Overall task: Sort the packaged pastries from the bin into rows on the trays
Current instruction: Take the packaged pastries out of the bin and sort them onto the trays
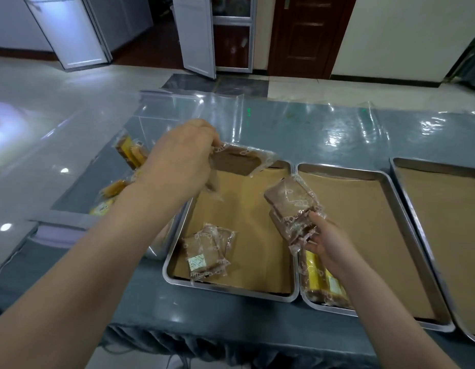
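My left hand [182, 162] holds a brown packaged pastry [237, 162] above the far left corner of the left tray [231, 290]. My right hand [325, 239] grips two stacked brown packaged pastries [291, 206] over the seam between the left and middle trays. Two brown packs [208, 250] lie overlapped at the near left of the left tray. A yellow pastry pack [320, 279] rests in the near left corner of the middle tray [406, 235], partly hidden by my right wrist. The clear bin [79, 193] at left holds several yellow packs [131, 153].
A third paper-lined tray [444, 209] sits at the right, cut off by the frame. The trays and bin stand on a table under shiny clear plastic [297, 129]. The table's near edge has a draped cloth. Doors and a tiled floor lie beyond.
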The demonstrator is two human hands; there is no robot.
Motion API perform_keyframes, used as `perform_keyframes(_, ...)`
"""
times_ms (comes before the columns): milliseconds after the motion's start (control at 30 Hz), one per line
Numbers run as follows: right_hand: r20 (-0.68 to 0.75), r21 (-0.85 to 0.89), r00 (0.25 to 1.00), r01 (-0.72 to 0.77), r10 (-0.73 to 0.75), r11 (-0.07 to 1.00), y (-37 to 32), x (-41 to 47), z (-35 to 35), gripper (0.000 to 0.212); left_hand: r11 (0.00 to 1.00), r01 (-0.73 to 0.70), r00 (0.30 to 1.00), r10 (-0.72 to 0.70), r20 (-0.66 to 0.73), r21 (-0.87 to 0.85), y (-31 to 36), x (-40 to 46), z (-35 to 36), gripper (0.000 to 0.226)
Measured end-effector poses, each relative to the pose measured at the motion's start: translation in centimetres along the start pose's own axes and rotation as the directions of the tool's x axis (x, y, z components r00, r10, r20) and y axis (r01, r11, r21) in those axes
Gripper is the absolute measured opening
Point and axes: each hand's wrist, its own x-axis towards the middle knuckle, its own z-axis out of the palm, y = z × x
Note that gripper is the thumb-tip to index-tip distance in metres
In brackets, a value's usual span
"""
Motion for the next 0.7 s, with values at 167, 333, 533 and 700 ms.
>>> perform_keyframes(167, -0.024, -0.008, 1.0, -0.015, 0.014, 1.0, 0.2, 0.3, -1.0, 0.018, 0.991, 0.065, 0.991, -0.05, 0.123, -0.12, 1.1, -0.2, 2.5, 0.027)
perform_keyframes(333, -0.054, -0.004, 0.999, -0.002, 0.002, 1.0, 0.6, 0.4, -1.8, 0.013, 0.935, 0.269, 0.915, -0.173, 0.366, -0.232, 0.0, -1.4, 7.3, 0.024)
perform_keyframes(533, -0.085, -0.075, 0.996, -0.015, 0.009, 0.997, 2.2, 0.5, -1.3, 0.017, 0.804, 0.495, 0.801, -0.277, 0.53, -0.329, -1.3, -3.7, 12.0, 0.022)
perform_keyframes(700, -0.097, -0.258, 0.993, 0.035, -0.062, 0.965, 3.8, 0.8, -0.4, 0.022, 0.672, 0.595, 0.78, -0.352, 0.517, -0.441, -1.5, -6.5, 14.9, 0.025)
